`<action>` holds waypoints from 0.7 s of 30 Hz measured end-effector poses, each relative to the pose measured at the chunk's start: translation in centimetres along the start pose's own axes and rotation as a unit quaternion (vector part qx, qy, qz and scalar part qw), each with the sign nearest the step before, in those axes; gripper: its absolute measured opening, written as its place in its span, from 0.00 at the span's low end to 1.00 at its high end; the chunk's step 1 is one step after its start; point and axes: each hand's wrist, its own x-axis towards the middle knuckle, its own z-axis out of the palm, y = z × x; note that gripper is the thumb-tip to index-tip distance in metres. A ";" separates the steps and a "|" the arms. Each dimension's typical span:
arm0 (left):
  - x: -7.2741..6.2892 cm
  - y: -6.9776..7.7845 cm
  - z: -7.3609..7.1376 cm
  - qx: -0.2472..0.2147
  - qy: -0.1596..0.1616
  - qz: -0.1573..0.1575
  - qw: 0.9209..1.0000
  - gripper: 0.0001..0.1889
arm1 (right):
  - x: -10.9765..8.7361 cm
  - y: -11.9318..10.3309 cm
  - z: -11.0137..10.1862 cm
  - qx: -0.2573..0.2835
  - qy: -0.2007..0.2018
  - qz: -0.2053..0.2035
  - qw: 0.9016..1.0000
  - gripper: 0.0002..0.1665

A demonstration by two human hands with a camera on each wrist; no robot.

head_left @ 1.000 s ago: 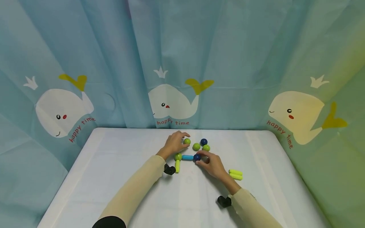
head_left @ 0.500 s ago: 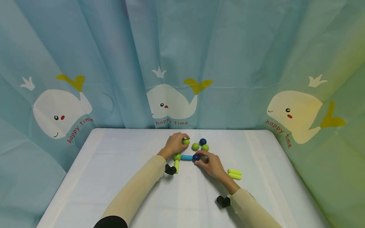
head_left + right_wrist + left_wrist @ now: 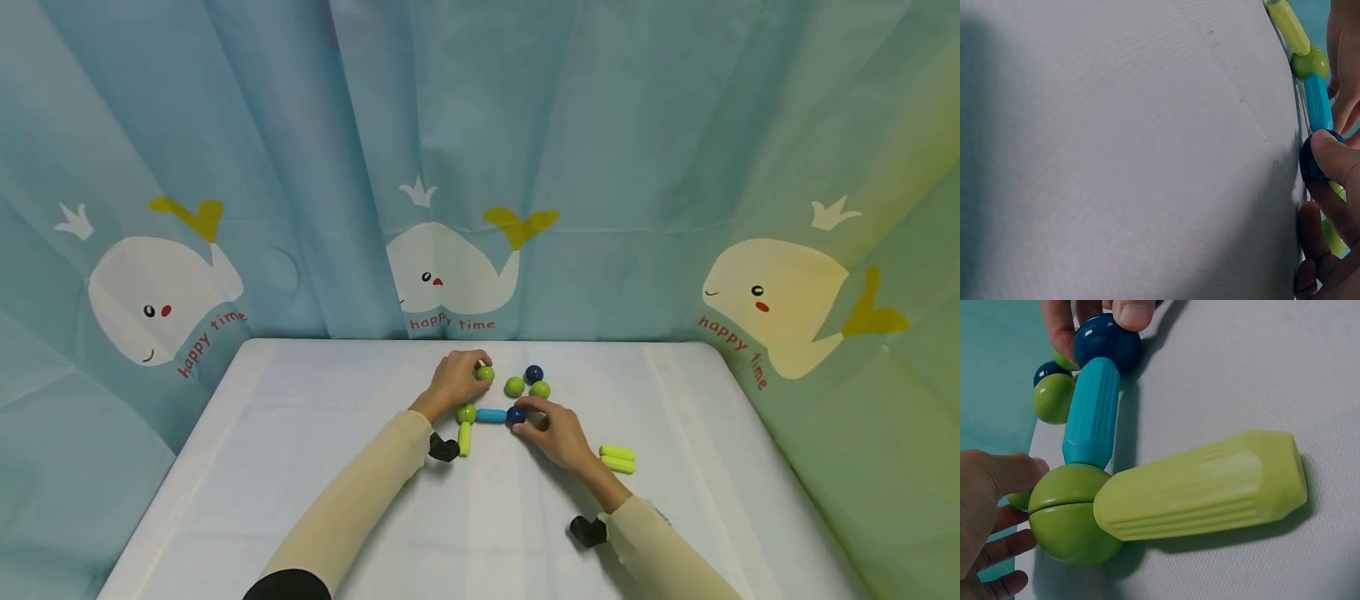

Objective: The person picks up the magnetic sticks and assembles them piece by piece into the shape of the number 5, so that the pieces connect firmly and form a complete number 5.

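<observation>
My left hand (image 3: pixel 456 379) grips a loose green ball (image 3: pixel 485 374) between thumb and fingers, just behind a joined chain of toy pieces. In that chain a yellow-green rod (image 3: pixel 1204 487) and a blue rod (image 3: pixel 1091 412) meet at a grooved green ball (image 3: pixel 1072 515), forming a corner. At the blue rod's other end sits a dark blue ball (image 3: pixel 516 415). My right hand (image 3: pixel 558 432) pinches this dark blue ball, thumb in front and fingers behind, as the right wrist view shows.
Behind the chain lie two green balls (image 3: pixel 514 386) and another dark blue ball (image 3: pixel 534 373). Two yellow-green rods (image 3: pixel 618 458) rest side by side right of my right hand. A white table (image 3: pixel 337 517) carries everything; a whale-print curtain (image 3: pixel 637 167) hangs beyond its far edge.
My left hand has drawn slightly left with the loose green ball, away from the other balls. My right hand stays on the dark blue ball, and the chain keeps its shape.
</observation>
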 end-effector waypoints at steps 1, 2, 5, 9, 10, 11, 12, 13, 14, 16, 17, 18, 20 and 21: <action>0.0 -0.1 0.0 0.000 0.003 0.002 1.000 0.15 | 0.0 0.0 0.0 0.000 0.000 0.000 1.000 0.23; 0.0 -0.3 0.0 0.000 0.005 0.003 1.000 0.15 | 0.0 0.0 0.0 0.000 -0.001 0.001 1.000 0.23; -0.1 -0.6 -0.2 -0.005 0.009 0.004 1.000 0.15 | 0.0 0.1 0.0 -0.001 -0.001 0.002 1.000 0.23; -0.7 -1.0 -1.0 -0.025 0.017 0.008 1.000 0.14 | 0.2 0.2 0.0 -0.006 -0.002 0.005 1.000 0.23; -0.9 -1.1 -1.2 -0.032 0.022 0.011 0.999 0.14 | 0.2 0.3 0.1 -0.007 -0.002 0.005 1.000 0.22; -1.1 -1.2 -1.5 -0.039 0.027 0.013 0.999 0.14 | 0.2 0.3 0.0 -0.008 -0.002 0.005 1.000 0.22; -1.3 -1.3 -1.8 -0.048 0.032 0.017 0.998 0.14 | 0.2 0.3 0.0 -0.008 -0.003 0.005 1.000 0.22; -1.6 -1.4 -2.0 -0.058 0.036 0.020 0.997 0.14 | 0.2 0.2 0.0 -0.007 -0.004 0.004 1.000 0.22; -2.0 -1.6 -2.3 -0.068 0.041 0.023 0.997 0.14 | 0.2 0.2 0.0 -0.006 -0.006 0.005 1.000 0.22; -2.7 -1.8 -2.8 -0.085 0.052 0.031 0.995 0.14 | 0.2 0.1 0.0 -0.005 -0.009 0.005 1.000 0.22; -3.0 -1.9 -3.0 -0.090 0.059 0.037 0.994 0.14 | 0.2 0.1 0.0 -0.005 -0.010 0.005 1.000 0.22; -3.4 -2.0 -3.2 -0.095 0.066 0.043 0.992 0.14 | 0.2 0.0 0.0 -0.005 -0.011 0.006 1.000 0.22; -4.3 -2.1 -3.6 -0.099 0.077 0.053 0.991 0.14 | 0.2 0.0 -0.1 -0.006 -0.012 0.008 1.000 0.22; -4.7 -2.1 -3.8 -0.098 0.080 0.056 0.990 0.14 | 0.2 0.0 -0.1 -0.008 -0.013 0.009 1.000 0.22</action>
